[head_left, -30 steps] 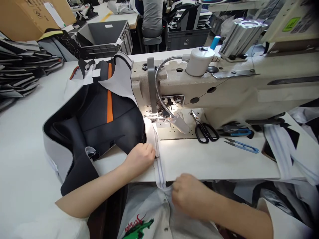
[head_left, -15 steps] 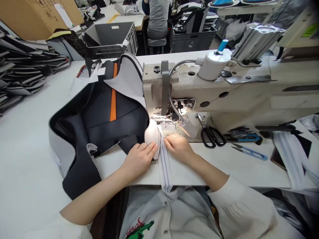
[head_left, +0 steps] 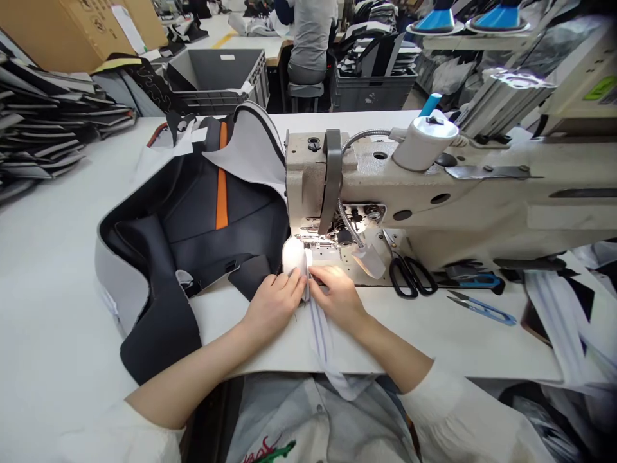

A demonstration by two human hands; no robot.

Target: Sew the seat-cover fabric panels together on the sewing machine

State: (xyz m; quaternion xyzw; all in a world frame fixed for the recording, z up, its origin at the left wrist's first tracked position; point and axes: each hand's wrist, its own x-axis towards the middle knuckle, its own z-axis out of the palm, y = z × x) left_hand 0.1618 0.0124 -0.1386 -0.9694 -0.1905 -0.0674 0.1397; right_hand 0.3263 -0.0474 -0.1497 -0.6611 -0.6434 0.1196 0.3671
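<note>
A black and light-grey fabric cover [head_left: 226,225] with an orange stripe is spread left of the sewing machine [head_left: 366,186]. Its narrow pale end lies under the machine's lit head. My left hand [head_left: 274,301], fingers together, grips the edge of that pale end. Just right of it, my right hand [head_left: 339,299] pinches the white strip [head_left: 321,334] with blue lines where it meets the cover's edge. The fingertips of both hands nearly meet, hiding part of the seam. From there the strip runs down over the table edge towards my lap.
Black-handled scissors [head_left: 409,273] and blue thread snips [head_left: 484,308] lie right of my hands. More striped strip [head_left: 554,315] is at the far right. Stacked fabric pieces [head_left: 43,122] stand at left. Beyond are grey crates [head_left: 222,71] and a seated person [head_left: 308,38].
My right hand's fingers have come in to the left, onto the strip beside my left fingertips. The strip's loose end now bends to the right. The view has shifted slightly.
</note>
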